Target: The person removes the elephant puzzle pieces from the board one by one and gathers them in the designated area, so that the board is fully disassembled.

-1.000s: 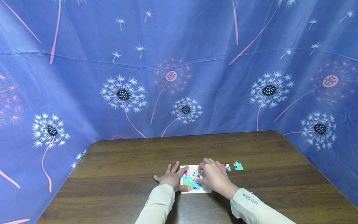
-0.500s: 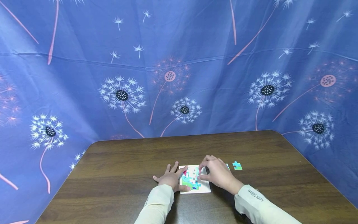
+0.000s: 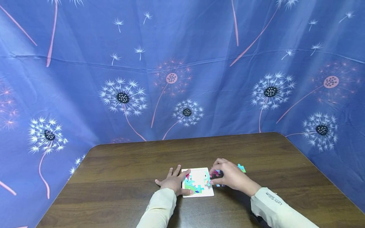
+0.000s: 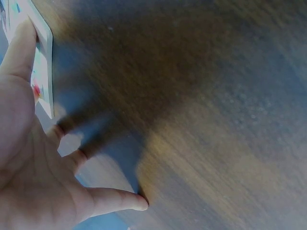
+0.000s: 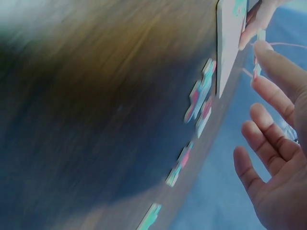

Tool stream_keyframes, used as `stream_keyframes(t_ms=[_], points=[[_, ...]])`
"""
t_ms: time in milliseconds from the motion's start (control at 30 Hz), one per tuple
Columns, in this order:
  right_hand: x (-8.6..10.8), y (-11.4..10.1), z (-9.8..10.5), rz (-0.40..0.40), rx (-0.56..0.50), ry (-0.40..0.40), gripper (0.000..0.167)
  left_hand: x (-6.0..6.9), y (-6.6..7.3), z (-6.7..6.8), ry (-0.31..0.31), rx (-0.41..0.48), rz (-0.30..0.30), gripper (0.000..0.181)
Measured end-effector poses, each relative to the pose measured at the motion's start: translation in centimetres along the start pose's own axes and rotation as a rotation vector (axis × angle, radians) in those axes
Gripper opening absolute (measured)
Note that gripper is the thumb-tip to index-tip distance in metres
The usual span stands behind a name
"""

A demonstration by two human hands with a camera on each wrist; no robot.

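A white jigsaw puzzle tray (image 3: 211,192) lies flat on the table, partly filled with colourful pieces at its left side. My left hand (image 3: 171,183) is spread at the tray's left edge, thumb and index finger resting on it. In the left wrist view, that hand's (image 4: 45,177) other fingers reach over the table. My right hand (image 3: 231,176) pinches a jigsaw piece (image 3: 207,178) between thumb and index finger at the tray's right side. In the right wrist view, the piece (image 5: 256,67) is held up on edge, clear of the table, and the remaining fingers are loosely bent.
Several loose jigsaw pieces (image 5: 200,93) lie on the table right of the tray, partly under my right hand. One blue-green piece (image 3: 241,167) sits farther right. The brown wooden table (image 3: 128,171) ends at a blue dandelion-print cloth (image 3: 222,95).
My right hand has drawn back rightward from the tray, lifting the jigsaw piece out, and a pale gap shows in the tray. My left hand has stayed in place.
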State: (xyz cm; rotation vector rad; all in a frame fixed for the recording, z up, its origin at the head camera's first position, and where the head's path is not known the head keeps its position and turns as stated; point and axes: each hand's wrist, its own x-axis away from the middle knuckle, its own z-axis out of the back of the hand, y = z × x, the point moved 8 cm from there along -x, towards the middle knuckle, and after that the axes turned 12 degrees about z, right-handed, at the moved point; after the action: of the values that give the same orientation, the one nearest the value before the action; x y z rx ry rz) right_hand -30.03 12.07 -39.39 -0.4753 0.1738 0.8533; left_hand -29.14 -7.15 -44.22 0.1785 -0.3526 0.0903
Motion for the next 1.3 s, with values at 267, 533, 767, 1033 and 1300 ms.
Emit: stream_keyframes(t_ms=[267, 533, 767, 1033, 1300], points=[[1.7, 1.5, 0.9, -0.061, -0.003, -0.024, 0.024, 0.2, 0.1, 0.2, 0.014, 0.008, -0.015, 0.084], [3.5, 2.7, 2.0, -0.079, 0.023, -0.013, 0.025, 0.3, 0.1, 0.2, 0.025, 0.004, -0.021, 0.083], [4.8, 3.9, 2.5, -0.125, 0.041, -0.029, 0.026, 0.4, 0.1, 0.4, 0.041, 0.021, -0.023, 0.082], [5.9, 4.6, 2.6, -0.095, 0.079, -0.025, 0.021, 0.2, 0.1, 0.2, 0.011, 0.010, -0.007, 0.083], [6.4, 5.3, 2.4, -0.101, 0.068, -0.034, 0.021, -0.2, 0.1, -0.1, 0.001, 0.007, 0.000, 0.084]])
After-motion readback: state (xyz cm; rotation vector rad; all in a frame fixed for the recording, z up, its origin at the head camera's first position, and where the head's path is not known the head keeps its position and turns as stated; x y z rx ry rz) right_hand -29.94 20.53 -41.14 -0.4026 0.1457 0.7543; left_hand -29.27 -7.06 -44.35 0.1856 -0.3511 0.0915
